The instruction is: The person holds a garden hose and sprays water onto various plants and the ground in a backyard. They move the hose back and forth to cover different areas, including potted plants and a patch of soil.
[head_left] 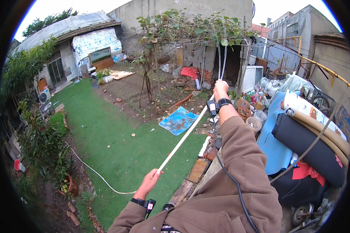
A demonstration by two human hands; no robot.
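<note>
A pale hose (184,138) runs up and to the right between my two hands, nearly straight. My left hand (149,181) is closed round its lower part, over the green ground. Higher up, at the right arm's full reach, my right hand (221,90) is closed round the hose near its end. Two thin whitish streams (221,62), which look like water, rise from there toward the leafy vine (206,29) on its trellis. The hose's tail curves away over the ground left of my left hand. Both wrists carry dark straps with small devices.
Green artificial turf (116,136) covers the middle ground, with a blue sheet (178,120) lying on it. Rolled dark mats (309,141), buckets (254,124) and bagged clutter crowd the right. Brick and plank edging lies below my right arm; leafy shrubs (42,149) stand left.
</note>
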